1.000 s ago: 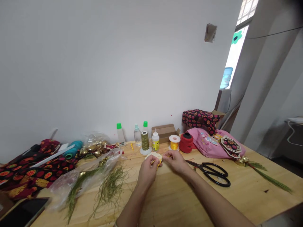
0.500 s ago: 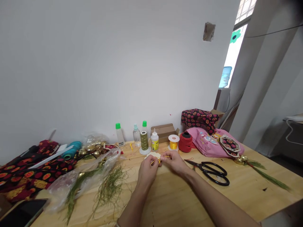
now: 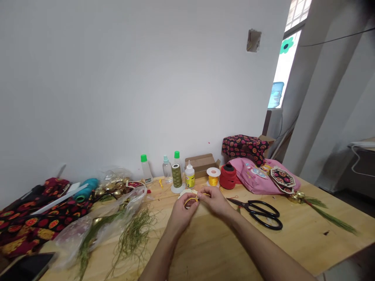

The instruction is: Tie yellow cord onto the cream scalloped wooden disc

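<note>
Over the wooden table [image 3: 222,249], my left hand [image 3: 181,212] and my right hand [image 3: 216,201] meet, both pinching a thin yellow cord [image 3: 191,199] looped between the fingertips. Just behind the fingers a pale flat piece [image 3: 187,192] lies on the table. The yellow cord spool [image 3: 213,176] stands a little beyond my right hand, beside a red spool [image 3: 227,176]. An olive thread cone [image 3: 176,177] and a small glue bottle [image 3: 190,175] stand behind my left hand.
Black scissors [image 3: 260,213] lie right of my right hand. Green grass strands [image 3: 131,234] and a plastic bag [image 3: 96,224] spread at left, with patterned cloth [image 3: 32,222] and gold bells [image 3: 114,185]. A pink bag [image 3: 258,175], octagonal ornament [image 3: 281,178] and cardboard box [image 3: 200,164] sit behind.
Both hands stayed together on the yellow cord; the loop between the fingers has shifted slightly. The view has drifted a little to the right.
</note>
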Tool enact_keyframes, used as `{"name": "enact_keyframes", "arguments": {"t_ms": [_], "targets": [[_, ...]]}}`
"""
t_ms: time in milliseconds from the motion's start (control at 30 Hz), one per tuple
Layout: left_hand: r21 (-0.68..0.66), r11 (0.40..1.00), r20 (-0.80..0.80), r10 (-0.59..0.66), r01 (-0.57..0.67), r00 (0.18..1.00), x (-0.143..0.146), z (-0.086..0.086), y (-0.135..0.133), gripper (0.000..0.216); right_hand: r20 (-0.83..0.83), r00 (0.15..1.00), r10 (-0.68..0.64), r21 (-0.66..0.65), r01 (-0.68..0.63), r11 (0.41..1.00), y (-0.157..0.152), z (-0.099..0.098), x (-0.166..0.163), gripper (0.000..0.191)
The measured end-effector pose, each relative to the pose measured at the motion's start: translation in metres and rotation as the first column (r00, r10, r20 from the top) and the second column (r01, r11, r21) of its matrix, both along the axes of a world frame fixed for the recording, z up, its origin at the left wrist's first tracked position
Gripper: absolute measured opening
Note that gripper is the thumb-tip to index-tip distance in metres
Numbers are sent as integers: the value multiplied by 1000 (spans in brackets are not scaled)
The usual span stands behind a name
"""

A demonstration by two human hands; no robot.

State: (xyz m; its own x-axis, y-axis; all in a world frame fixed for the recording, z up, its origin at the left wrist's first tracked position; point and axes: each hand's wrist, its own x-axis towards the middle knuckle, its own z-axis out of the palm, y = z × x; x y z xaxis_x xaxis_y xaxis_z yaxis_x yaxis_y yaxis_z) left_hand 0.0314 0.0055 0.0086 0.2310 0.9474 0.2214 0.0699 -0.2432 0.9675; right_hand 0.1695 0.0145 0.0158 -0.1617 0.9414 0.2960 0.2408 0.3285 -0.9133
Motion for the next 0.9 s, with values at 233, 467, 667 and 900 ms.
{"name": "enact_keyframes", "arguments": {"t_ms": [233, 467, 667, 900], "targets": [[35, 999, -71, 27, -25, 997, -2, 3, 2, 25, 94, 995, -17, 61, 11, 998, 1, -4, 0, 18], [-23, 998, -170, 55, -59, 984, -5, 2, 1, 22, 296, 945, -138, 138, 101, 985, 0, -6, 2, 20], [-42, 994, -165, 98, -106, 981, -6, -2, 6, 20, 265, 959, -96, 153, 57, 987, 1, -14, -4, 18], [0, 999, -140, 37, -37, 989, -4, 3, 4, 25, 214, 967, -141, 112, 120, 987, 9, -17, 1, 22]]}}
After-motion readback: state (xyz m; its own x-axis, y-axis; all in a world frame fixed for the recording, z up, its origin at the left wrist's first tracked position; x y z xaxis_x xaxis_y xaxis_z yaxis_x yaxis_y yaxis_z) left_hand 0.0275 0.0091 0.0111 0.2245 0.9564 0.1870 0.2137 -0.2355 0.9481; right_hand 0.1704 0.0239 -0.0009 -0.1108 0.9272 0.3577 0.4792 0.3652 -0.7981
